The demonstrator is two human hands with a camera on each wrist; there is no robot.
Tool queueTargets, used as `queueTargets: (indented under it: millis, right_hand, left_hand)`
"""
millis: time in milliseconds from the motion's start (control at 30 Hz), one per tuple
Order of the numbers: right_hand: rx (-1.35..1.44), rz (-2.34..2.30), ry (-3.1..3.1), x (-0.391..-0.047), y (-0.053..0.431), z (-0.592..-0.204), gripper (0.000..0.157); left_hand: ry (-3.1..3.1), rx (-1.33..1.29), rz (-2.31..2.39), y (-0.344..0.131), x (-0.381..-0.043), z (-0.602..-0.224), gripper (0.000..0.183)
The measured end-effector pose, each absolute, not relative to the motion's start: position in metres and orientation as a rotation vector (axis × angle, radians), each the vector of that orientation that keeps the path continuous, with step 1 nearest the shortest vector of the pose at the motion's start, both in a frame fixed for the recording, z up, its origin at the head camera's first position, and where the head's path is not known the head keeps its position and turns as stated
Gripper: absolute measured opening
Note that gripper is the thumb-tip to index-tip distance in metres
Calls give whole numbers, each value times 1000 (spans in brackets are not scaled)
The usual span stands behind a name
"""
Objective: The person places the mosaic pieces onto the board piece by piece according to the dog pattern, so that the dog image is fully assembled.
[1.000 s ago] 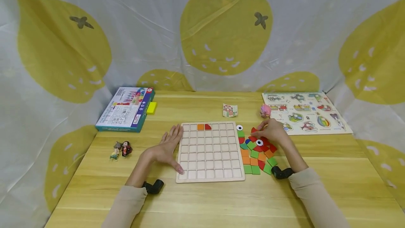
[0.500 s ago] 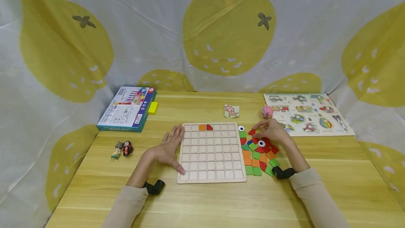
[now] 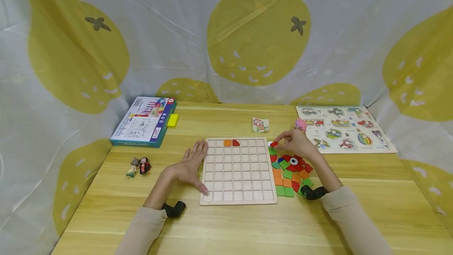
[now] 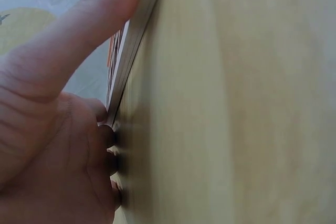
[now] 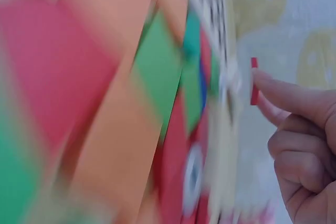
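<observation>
My right hand (image 3: 296,143) pinches a small red tile (image 5: 254,95) between thumb and forefinger, close to the right edge of the wooden grid board (image 3: 238,176). In the right wrist view the tile appears edge-on, above the loose pieces. My left hand (image 3: 185,168) lies spread along the board's left side, fingertips at its upper edge and thumb on the lower-left corner cell. An orange square (image 3: 227,143) and a red quarter-circle (image 3: 236,143) sit side by side in the board's top row. A green tile (image 3: 289,192) belongs to the loose heap right of the board.
An eye-printed white disc (image 3: 293,161) lies on the heap. Behind the board is a patterned card (image 3: 260,124). A pink figure (image 3: 301,124) stands beside a picture puzzle board (image 3: 348,127). To the left are a box (image 3: 143,123), a yellow block (image 3: 172,121) and small dolls (image 3: 144,165).
My right hand has lifted the red tile from the heap's upper side and moved left toward the board. My left hand keeps its place on the board.
</observation>
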State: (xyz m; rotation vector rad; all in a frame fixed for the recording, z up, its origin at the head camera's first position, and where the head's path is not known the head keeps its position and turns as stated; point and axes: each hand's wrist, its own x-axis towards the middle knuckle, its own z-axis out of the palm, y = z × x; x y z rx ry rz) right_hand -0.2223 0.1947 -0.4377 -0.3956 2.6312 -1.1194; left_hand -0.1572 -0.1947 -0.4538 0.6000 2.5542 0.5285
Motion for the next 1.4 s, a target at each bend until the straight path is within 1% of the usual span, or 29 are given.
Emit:
queueTargets:
  millis: [233, 367, 567, 833, 1167, 1300, 1400]
  right_hand:
    - [-446, -1239, 2480, -229, 112, -432, 21]
    - [-411, -1305, 2431, -237, 68, -436, 21]
    - [-336, -1358, 2442, -247, 34, -450, 20]
    - [-382, -1299, 2498, -252, 19, -458, 19]
    - [-386, -1315, 2474, -251, 27, -459, 19]
    - [-436, -1296, 2465, -252, 34, -455, 26]
    - [-495, -1288, 2454, -250, 50, -445, 33]
  left_hand:
    - [2558, 615, 516, -195, -156, -454, 155]
    - [2563, 624, 515, -197, -156, -455, 154]
    - [2550, 629, 513, -196, -156, -455, 152]
    - [2548, 613, 522, -196, -155, -452, 152]
    - [2546, 613, 511, -194, -157, -453, 152]
    - [2545, 605, 502, -194, -156, -451, 152]
    - [2543, 601, 509, -195, -156, -450, 151]
